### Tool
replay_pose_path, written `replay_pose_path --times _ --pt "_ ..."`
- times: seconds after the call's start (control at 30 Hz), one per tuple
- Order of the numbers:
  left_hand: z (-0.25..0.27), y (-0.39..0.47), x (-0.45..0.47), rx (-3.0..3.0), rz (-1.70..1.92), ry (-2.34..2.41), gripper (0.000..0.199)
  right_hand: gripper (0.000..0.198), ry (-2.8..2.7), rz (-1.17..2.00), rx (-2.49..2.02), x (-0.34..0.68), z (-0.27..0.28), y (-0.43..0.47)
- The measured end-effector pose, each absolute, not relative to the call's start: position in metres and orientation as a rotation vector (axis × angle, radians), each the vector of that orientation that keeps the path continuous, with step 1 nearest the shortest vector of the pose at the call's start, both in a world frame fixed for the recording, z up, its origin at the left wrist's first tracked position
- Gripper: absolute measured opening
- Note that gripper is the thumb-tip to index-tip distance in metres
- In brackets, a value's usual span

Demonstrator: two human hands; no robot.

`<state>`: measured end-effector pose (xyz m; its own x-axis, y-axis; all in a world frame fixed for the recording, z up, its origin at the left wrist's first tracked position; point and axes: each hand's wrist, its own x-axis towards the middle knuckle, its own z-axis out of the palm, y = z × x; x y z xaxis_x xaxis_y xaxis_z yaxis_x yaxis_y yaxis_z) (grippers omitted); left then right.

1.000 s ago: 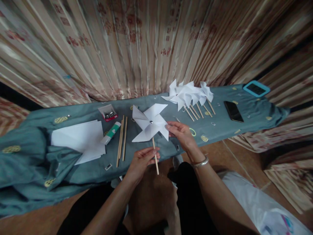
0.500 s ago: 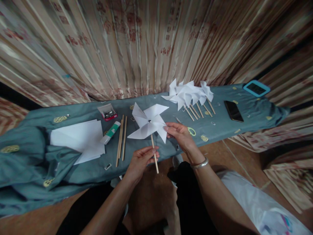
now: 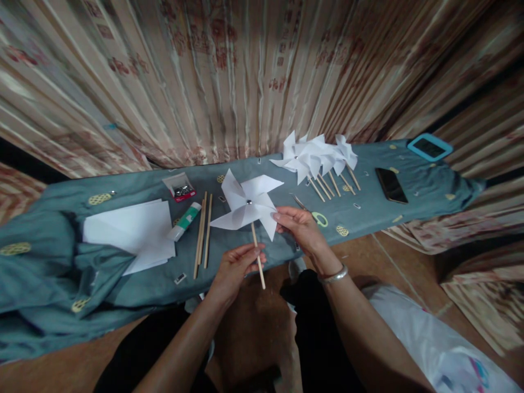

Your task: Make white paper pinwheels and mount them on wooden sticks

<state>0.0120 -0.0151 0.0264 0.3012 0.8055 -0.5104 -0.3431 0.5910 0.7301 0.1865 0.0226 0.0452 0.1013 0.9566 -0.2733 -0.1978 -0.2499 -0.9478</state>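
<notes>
A white paper pinwheel [image 3: 244, 210] on a wooden stick is held up over the front of the table, a silver pin at its centre. My left hand [image 3: 238, 267] pinches the stick below the blades. With thumb and fingers, my right hand [image 3: 299, 226] grips the pinwheel's right blade. Just behind my right hand lie scissors [image 3: 320, 219] with pale green handles. To the left of the pinwheel are several loose wooden sticks [image 3: 200, 234], a green and white glue stick [image 3: 186, 221] and an open box of silver pins [image 3: 180, 188].
Several more pinwheels [image 3: 317, 155] lie together at the back right. A dark phone [image 3: 391, 184] and a blue-framed tablet [image 3: 429, 147] are farther right. White paper sheets [image 3: 131, 232] rest on the green cloth at left. A patterned curtain [image 3: 229, 82] hangs behind the table.
The pinwheel's blades have turned and shifted slightly, and my right hand has moved a little left with its blade. More of the scissors shows. My left hand stays on the stick.
</notes>
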Motion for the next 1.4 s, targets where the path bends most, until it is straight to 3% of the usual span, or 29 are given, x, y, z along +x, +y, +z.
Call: replay_pose_path --times 1.4 --pt "0.031 -0.014 0.013 0.529 0.836 1.012 0.05 0.038 -0.874 1.568 -1.214 0.168 0.043 0.016"
